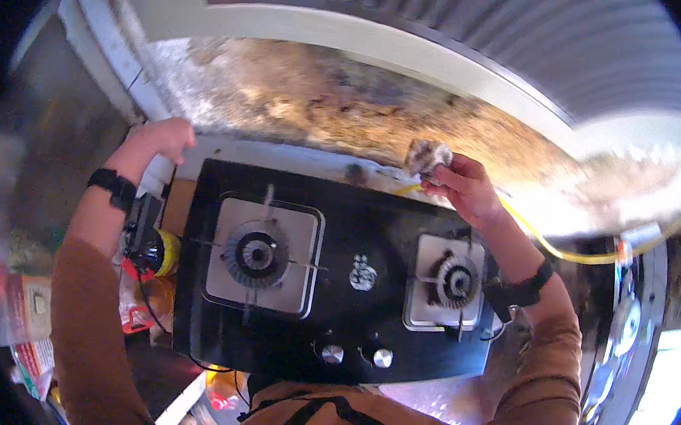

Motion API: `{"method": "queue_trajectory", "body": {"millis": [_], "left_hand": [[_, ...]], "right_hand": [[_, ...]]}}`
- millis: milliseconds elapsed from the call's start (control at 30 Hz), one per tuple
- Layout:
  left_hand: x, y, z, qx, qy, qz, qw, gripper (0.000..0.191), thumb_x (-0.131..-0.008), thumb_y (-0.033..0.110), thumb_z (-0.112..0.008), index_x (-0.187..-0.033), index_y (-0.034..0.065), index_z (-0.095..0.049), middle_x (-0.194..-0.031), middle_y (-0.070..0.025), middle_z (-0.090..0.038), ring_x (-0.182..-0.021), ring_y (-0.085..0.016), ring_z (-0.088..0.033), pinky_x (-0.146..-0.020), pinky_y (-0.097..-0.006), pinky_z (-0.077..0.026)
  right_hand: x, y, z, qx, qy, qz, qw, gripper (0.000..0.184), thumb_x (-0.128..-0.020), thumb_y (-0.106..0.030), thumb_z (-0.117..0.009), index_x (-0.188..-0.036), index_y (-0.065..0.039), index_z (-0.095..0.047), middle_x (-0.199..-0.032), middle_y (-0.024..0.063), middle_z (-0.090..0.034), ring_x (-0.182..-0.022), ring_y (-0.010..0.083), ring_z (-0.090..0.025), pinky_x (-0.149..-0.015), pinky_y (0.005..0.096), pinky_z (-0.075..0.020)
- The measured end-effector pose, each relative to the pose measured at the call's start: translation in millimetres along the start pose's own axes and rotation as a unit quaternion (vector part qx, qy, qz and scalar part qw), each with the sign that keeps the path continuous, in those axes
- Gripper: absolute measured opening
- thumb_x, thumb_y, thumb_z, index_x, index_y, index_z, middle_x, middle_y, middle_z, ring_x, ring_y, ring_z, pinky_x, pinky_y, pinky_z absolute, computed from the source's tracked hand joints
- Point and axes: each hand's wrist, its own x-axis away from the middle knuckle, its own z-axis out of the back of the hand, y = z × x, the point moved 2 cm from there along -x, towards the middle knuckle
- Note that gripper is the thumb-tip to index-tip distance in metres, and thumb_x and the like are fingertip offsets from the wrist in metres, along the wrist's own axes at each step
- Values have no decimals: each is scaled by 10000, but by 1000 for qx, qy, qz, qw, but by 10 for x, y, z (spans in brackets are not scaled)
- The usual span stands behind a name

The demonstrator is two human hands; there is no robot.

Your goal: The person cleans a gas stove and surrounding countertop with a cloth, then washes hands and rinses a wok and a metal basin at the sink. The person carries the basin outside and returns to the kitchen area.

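My right hand (pixel 464 187) pinches a crumpled cloth or wipe (pixel 429 158), white with brown stains, above the back right edge of a black two-burner gas hob (pixel 346 219). Fingers curled in, my left hand (pixel 168 138) is at the ledge beyond the hob's back left corner; nothing shows in it, and its palm is hidden. Between my arms lie the hob's left burner (pixel 256 255) and the smaller right burner (pixel 458 281), each on a square metal plate. Two control knobs (pixel 332 354) sit along the front edge.
A yellow hose (pixel 533 229) runs from behind my right hand to the right. Behind the hob is a pale ledge (pixel 297 155) below a window opening. Bottles and a yellow-banded item (pixel 167 253) crowd the left side. A dark cable (pixel 150 302) hangs there.
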Motion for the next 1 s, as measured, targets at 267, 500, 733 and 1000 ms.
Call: {"method": "queue_trajectory", "body": {"millis": [267,500,733,1000], "left_hand": [[88,1653,1190,42,-5,-49,998,535,-581,106,-717,-1072,31,-517,-961,-141,-571,-894,-245,-545,-782,-310,-425],[814,3907,1630,7,226,-380,897,524,-567,18,-637,-1071,18,-495,-973,-151,-524,-871,-296,-519,-779,-332,-420],[868,6015,1472,271,209,-531,775,160,-622,-70,-617,-766,-7,-596,-692,-113,-547,-558,-169,-533,-524,-257,-454],[-34,9106,570,528,-16,-501,686,74,-765,61,-573,-746,2,-533,-603,-30,-506,-503,-118,-504,-491,-223,-431]], "right_hand": [[2073,-119,98,-124,139,87,979,234,-816,-66,-479,-1026,38,-480,-894,102,-561,-736,178,-575,-627,250,-487],[4706,590,113,-137,378,175,899,260,-800,-74,-505,-1038,25,-468,-880,97,-560,-723,170,-575,-601,267,-486],[7332,1997,-91,-247,677,311,620,219,-786,-38,-496,-1000,10,-498,-823,101,-569,-666,168,-574,-544,252,-494],[9044,3449,-274,-272,832,343,340,210,-773,-6,-477,-980,21,-503,-828,100,-569,-637,177,-572,-521,258,-495]]}}
